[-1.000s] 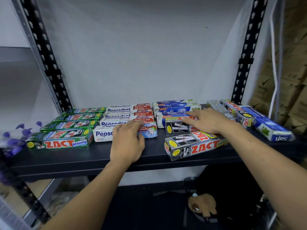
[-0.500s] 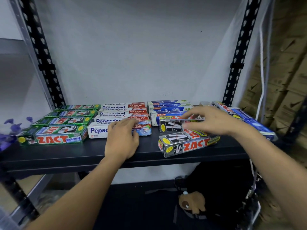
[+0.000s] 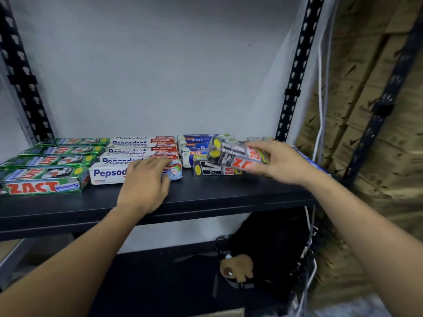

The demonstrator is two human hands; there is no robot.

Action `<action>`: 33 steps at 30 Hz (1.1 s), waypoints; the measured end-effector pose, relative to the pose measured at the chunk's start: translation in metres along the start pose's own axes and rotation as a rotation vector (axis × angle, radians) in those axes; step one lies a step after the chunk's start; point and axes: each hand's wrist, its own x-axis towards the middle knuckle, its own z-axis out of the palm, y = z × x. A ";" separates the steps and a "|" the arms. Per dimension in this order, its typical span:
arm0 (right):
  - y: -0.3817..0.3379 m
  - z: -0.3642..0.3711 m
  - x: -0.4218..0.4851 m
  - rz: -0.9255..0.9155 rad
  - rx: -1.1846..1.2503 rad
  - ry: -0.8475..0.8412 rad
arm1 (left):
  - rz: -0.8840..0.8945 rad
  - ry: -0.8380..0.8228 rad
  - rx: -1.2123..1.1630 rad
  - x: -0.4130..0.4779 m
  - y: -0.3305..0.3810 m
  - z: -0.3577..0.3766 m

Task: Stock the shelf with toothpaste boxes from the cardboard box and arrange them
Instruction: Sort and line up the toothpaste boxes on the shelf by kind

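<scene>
Right grip: the right hand (image 3: 283, 164) is closed around one end of a black Zact box (image 3: 235, 154), which is lifted clear of the shelf (image 3: 206, 195) and blurred.
Left grip: the left hand (image 3: 146, 181) lies flat and open on the front Pepsodent box (image 3: 109, 173), holding nothing, fingers spread over its right half.
Held box position: above a second black box (image 3: 212, 168) that lies on the shelf, in front of the blue row (image 3: 199, 143).
Risk, held box: gripped by one end only, it could tip and knock the blue row askew or slip off toward the shelf edge.
Risk, left side: a push from the flat hand could shove the front white box out of line with its row (image 3: 142, 147).
Risk, right end: loose boxes (image 3: 306, 160) behind the wrist could be swept by the forearm.
Writing, green row (image 3: 45, 170): "ZACT Whitening" on the front box.
Writing, white row: "Pepsodent", "PENCEGAH GIGI".
Writing, black boxes: red "ZACT", partly hidden.
Writing, blue row: too small to read surely.
Cardboard supply box: not identifiable here.
</scene>
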 end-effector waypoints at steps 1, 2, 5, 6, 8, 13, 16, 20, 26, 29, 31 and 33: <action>0.003 -0.005 0.006 0.056 0.027 0.082 | -0.006 -0.002 -0.001 0.000 -0.001 0.001; 0.007 -0.009 0.012 0.130 0.027 0.169 | -0.012 -0.004 0.000 -0.001 -0.002 0.001; 0.019 -0.014 0.038 0.334 -0.058 0.405 | -0.017 -0.003 0.001 -0.001 -0.003 0.002; 0.022 -0.015 0.047 0.387 -0.078 0.452 | -0.017 -0.005 -0.002 0.000 -0.003 0.002; 0.031 -0.014 0.066 0.468 -0.155 0.461 | -0.018 -0.003 -0.005 0.000 -0.003 0.002; 0.056 0.010 0.086 0.548 -0.446 0.082 | -0.018 -0.005 -0.010 0.000 -0.005 0.004; 0.056 0.017 0.080 0.513 -0.542 0.107 | -0.016 0.000 -0.009 0.000 -0.005 0.004; 0.045 0.019 0.070 0.347 -0.550 0.288 | -0.017 -0.001 -0.014 0.000 -0.004 0.003; 0.024 0.039 0.043 -0.004 -0.310 0.048 | -0.020 -0.003 -0.017 -0.001 -0.005 0.002; 0.029 0.052 0.029 -0.022 -0.420 0.003 | -0.023 0.006 -0.025 -0.001 -0.004 0.002; 0.028 0.052 0.025 -0.005 -0.488 0.002 | -0.024 0.010 -0.027 -0.001 -0.004 0.002; 0.024 0.048 0.024 0.019 -0.502 -0.039 | -0.024 0.010 -0.025 -0.001 -0.003 0.002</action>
